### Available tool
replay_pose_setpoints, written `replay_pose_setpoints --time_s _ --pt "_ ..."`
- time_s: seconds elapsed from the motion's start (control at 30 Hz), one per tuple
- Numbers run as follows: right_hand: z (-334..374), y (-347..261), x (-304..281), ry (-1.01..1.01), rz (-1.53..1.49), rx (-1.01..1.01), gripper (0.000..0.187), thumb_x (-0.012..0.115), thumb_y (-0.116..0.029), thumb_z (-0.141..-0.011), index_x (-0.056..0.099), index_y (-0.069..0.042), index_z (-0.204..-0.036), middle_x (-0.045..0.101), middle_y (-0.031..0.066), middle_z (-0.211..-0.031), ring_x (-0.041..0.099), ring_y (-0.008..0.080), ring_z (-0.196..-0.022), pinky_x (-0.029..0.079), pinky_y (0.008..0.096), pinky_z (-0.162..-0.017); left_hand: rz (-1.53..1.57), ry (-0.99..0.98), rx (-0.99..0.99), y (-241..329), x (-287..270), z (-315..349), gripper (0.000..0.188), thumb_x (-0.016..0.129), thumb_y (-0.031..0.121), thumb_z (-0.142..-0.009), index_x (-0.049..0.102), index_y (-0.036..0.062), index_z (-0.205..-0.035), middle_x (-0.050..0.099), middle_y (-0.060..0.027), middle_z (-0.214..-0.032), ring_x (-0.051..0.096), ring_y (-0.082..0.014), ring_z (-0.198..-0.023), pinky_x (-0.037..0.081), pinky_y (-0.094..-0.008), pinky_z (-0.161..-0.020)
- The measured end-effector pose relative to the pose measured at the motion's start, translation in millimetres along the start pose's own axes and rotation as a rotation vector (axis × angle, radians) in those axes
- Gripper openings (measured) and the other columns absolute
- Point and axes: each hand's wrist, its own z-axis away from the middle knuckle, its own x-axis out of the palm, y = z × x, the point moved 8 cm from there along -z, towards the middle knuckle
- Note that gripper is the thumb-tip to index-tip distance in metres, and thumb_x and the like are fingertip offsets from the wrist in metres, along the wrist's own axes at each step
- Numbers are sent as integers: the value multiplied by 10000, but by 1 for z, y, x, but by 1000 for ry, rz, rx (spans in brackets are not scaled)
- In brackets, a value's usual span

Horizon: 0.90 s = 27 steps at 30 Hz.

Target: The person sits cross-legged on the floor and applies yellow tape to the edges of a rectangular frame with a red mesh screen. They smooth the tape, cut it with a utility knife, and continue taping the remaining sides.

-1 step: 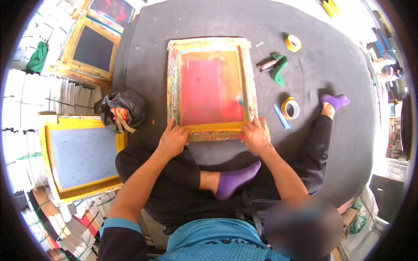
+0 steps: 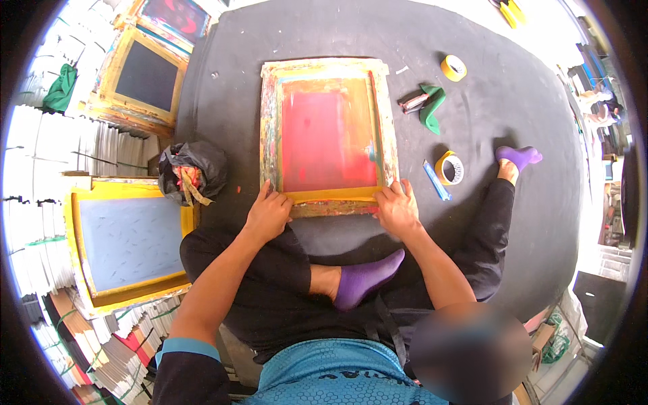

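Screen frame (image 2: 271, 121) lies flat on the dark work surface (image 2: 540, 229), straight ahead of the wearer. Mesh (image 2: 324, 138) is stained red and orange. Clock below is centred on the frame.

Yellow tape strip (image 2: 334, 196) runs across the inner edge at 6. Left hand (image 2: 268, 213) is on its end at 7, right hand (image 2: 399, 209) on its end at 5. Both half closed, fingers curled over the strip ends and touching the frame. Pinching or just pressing: can't tell, fingertips hidden.

Delta vs previous picture: none I can see. Same hand positions, strip in the same place. My read: strip is being held in position, nothing let go.

Around it: tape roll (image 2: 441, 167) between 3 and 4, blue cutter (image 2: 436, 179) just beside it on the frame side. Green cloth (image 2: 432, 115) between 2 and 3. Black bag (image 2: 212, 165) between 8 and 9, apart from the frame.
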Motion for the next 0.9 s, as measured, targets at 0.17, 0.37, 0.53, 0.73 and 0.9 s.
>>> replay_pose_setpoints --time_s 0.17,0.37,0.53,0.73,0.9 --pt "4 0 -6 151 -65 14 504 893 -279 -712 742 -104 -1160 721 48 -1135 607 261 -1137 397 514 -1102 149 -15 -26 -13 -2 -7 439 827 241 -824 688 62 -1200 719 -111 -1117 653 -316 -1138 404 -486 -1167" --pt "16 15 -11 289 -268 28 409 799 -257 -823 723 -103 -1194 725 57 -1215 635 271 -1156 489 457 -1015 339 171 -14 -25 -16 -3 299 755 190 -898 711 16 -1136 716 -143 -1113 655 -354 -1093 519 -455 -995" --pt "16 23 0 392 -187 -12 320 752 -230 -871 737 -119 -1170 748 39 -1139 676 265 -1053 556 434 -899 286 312 41 -26 -14 -2 214 725 130 -901 726 17 -1083 704 -119 -1052 654 -324 -1033 536 -434 -948" --pt "9 19 -7 416 -126 -84 282 758 -219 -868 746 -122 -1133 766 27 -1059 711 250 -994 596 413 -810 238 309 91 -31 -10 -5 194 720 100 -873 730 26 -1052 683 -89 -993 651 -292 -996 542 -414 -926" --pt "16 11 -16 496 -32 -153 264 746 -217 -863 731 -118 -1107 752 30 -1037 737 252 -996 623 392 -748 196 289 113 -31 -9 -6 201 701 86 -830 725 35 -1024 682 -84 -984 651 -288 -994 541 -405 -925"
